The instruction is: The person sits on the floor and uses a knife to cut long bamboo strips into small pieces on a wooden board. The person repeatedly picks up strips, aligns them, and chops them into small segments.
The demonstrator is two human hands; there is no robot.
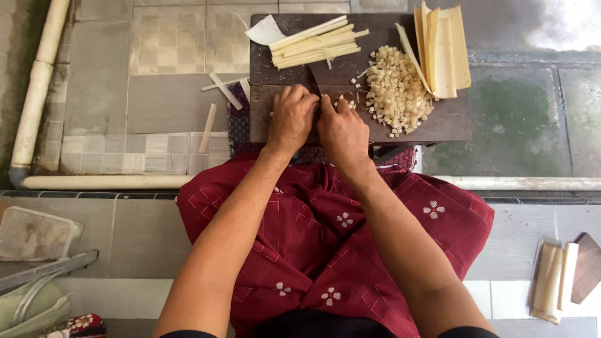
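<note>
Pale strips (316, 45) at board's (275, 122) far edge, diced pile (396, 91) right. I judge dicing underway: L hand (292, 119) closed on stalk, R hand (342, 129) gripping knife (317, 87). Next needs fingers tucked.

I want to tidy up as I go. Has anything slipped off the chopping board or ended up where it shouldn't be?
Yes. Several pale strips lie on the floor tiles just left of the dark wooden board, off the work surface. A few diced pieces have scattered from the main pile towards the board's near edge.
</note>
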